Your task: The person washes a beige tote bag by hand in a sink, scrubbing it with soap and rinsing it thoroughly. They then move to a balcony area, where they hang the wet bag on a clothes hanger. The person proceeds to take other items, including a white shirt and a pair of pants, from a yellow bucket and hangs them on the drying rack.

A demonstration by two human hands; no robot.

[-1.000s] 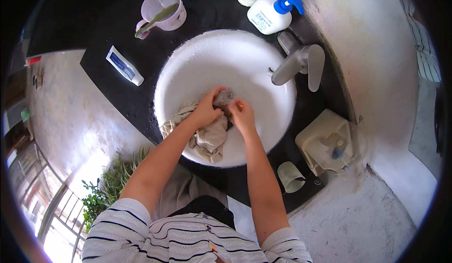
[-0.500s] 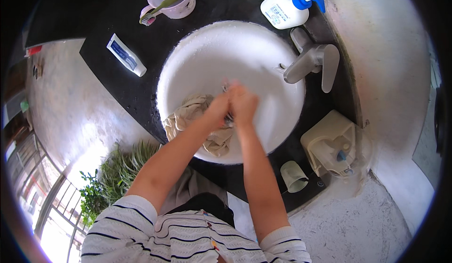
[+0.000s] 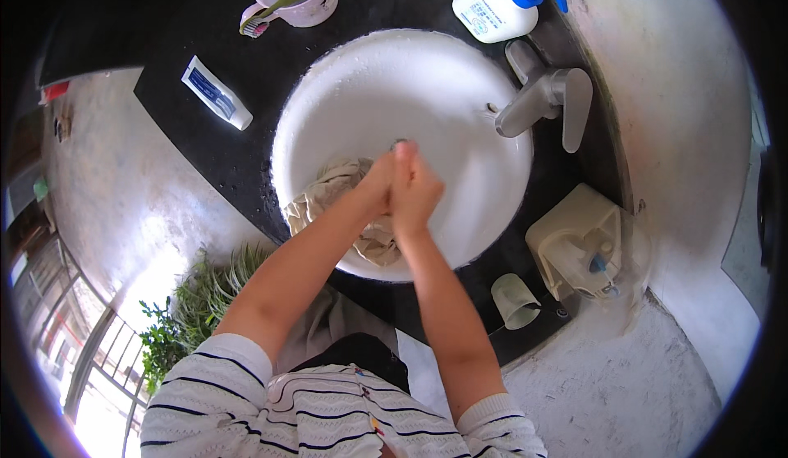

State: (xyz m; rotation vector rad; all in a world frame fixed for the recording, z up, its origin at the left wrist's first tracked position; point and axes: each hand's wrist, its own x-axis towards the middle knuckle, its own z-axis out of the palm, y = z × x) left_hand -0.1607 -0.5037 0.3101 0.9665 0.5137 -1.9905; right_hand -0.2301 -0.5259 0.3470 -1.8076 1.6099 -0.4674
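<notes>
Over the white round basin (image 3: 460, 89), my left hand (image 3: 378, 182) and my right hand (image 3: 417, 194) are pressed together. Their fingers are closed and overlap, so whatever lies between them is hidden. Below my left wrist, a wet, crumpled beige cloth (image 3: 327, 189) rests against the near left side of the basin. Part of it shows under my forearm, between the two arms. The grey faucet (image 3: 538, 101) stands at the basin's right rim, and no stream of water shows from it.
A white pump bottle (image 3: 495, 8) with a blue head stands at the back right. A toothpaste tube (image 3: 217, 93) lies left, below a pink mug (image 3: 316, 2) with a green toothbrush (image 3: 289, 0) across it. At right are a pale cup (image 3: 515, 300) and a beige plastic container (image 3: 566, 228).
My joined hands have shifted slightly toward me and to the left, and my right hand is turned more upright. The cloth remains in about the same place.
</notes>
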